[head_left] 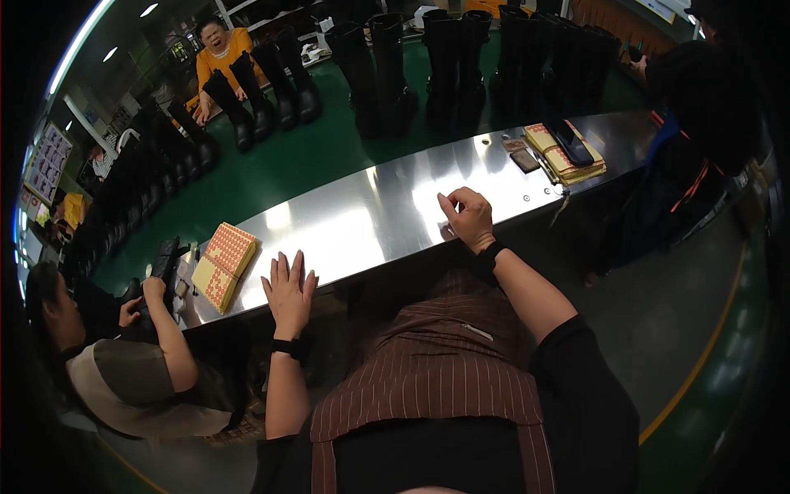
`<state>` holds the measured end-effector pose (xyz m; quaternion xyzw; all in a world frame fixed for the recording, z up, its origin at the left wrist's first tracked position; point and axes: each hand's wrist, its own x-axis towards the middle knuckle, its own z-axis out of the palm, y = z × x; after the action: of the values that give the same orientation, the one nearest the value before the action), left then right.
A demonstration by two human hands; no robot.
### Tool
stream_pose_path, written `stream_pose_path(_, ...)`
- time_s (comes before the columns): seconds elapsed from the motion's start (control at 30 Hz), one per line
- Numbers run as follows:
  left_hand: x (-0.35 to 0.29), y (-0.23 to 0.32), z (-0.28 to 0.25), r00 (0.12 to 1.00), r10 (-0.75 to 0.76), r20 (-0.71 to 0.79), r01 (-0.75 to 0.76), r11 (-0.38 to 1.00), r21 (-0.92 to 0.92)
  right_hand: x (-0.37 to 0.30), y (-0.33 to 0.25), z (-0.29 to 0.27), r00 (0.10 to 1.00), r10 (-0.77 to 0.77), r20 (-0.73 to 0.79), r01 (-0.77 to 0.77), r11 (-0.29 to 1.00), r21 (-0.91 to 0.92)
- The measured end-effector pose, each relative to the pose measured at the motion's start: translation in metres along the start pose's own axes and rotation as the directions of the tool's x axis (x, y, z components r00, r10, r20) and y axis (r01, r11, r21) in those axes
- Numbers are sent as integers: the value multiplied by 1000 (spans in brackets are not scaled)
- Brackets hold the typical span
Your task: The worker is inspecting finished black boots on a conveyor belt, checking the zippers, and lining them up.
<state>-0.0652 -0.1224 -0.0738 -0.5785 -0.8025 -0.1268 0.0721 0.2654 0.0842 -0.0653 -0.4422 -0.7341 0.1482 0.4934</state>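
Observation:
My left hand (pixel 288 295) lies palm down at the near edge of the bare metal counter (pixel 329 239), its fingers spread and nothing in it. A bundle of yellow cards with a red pattern (pixel 224 267), bound round the middle, is close to its left. My right hand (pixel 469 218) is loosely curled over the counter farther right, and no object shows in its fingers. Both wrists wear black bands. To the right of that hand, a second yellow-and-red stack (pixel 586 171) carries a dark phone (pixel 568 142). A small brown block (pixel 524 160) sits beside it.
Beyond the metal strip runs a green belt (pixel 321 169) bearing several tall black boots (pixel 391 74). A co-worker at left (pixel 140 370) handles a dark boot. Another person in dark clothes (pixel 699 107) stands at right, and one in orange (pixel 222 53) is across the belt.

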Motion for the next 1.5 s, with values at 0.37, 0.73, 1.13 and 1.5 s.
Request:
stream_pose_path(0.37, 1, 8, -6, 999, -50, 18, 49, 998, 35, 5, -3, 0, 949, -33, 313, 76, 989, -127)
stream_pose_path(0.73, 3, 14, -6, 992, -123, 22, 122, 992, 37, 3, 1, 1, 948, -128, 292, 165, 980, -108)
stream_pose_path(1.13, 84, 64, -107, 752, -48, 658, 31, 999, 38, 4, 3, -1, 934, -183, 307, 215, 974, -75)
stream_pose_path(1.5, 329, 170, -102, 958, -26, 284, 121, 939, -322, 11, -1, -4, 917, -194, 348, 243, 964, -103)
